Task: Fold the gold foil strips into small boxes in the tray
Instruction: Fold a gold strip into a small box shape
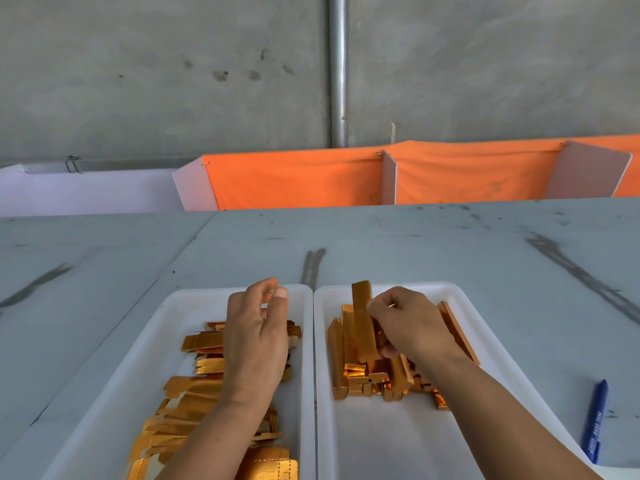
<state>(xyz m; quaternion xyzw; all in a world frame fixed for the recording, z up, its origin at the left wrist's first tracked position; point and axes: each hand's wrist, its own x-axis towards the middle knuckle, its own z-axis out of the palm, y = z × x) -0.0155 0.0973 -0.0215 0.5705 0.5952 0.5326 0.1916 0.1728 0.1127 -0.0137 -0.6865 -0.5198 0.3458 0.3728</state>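
Note:
Two white trays lie side by side on the table. The left tray (180, 306) holds several flat gold foil strips (194, 386) in loose piles. The right tray (485, 358) holds several folded gold boxes (367, 379) stacked together. My right hand (412, 323) grips one long folded gold box (363, 320) upright over the stack in the right tray. My left hand (256, 334) hovers above the strips in the left tray, fingers loosely curled, holding nothing.
A blue pen (594, 420) lies on the grey table (415, 244) right of the right tray. An orange cloth (298, 178) with white dividers runs along the table's far edge, before a concrete wall and a metal pipe (338, 71).

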